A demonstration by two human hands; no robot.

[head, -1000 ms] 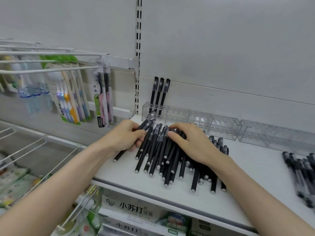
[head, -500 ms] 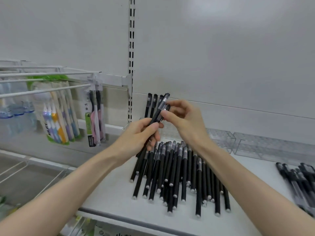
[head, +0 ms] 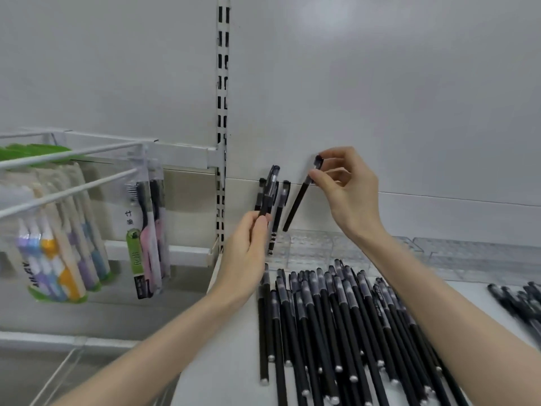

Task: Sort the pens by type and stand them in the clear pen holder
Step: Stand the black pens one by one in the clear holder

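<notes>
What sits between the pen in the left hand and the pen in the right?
In the head view, one black pen standing upright in the clear pen holder.

Body in view: two arms, nothing more.

Left forearm (head: 164, 341), lower left towards the centre of the frame: bare along its whole visible length, slender, smooth.

Left grip (head: 248, 253), centre: bare hand with slim fingers.

Right forearm (head: 439, 303), lower right towards the centre right: bare likewise, from the frame edge to the wrist.

Right grip (head: 348, 194), upper centre right: bare hand, long slim fingers, faint tendon lines at the wrist.

Fingernails too blurred to describe.
</notes>
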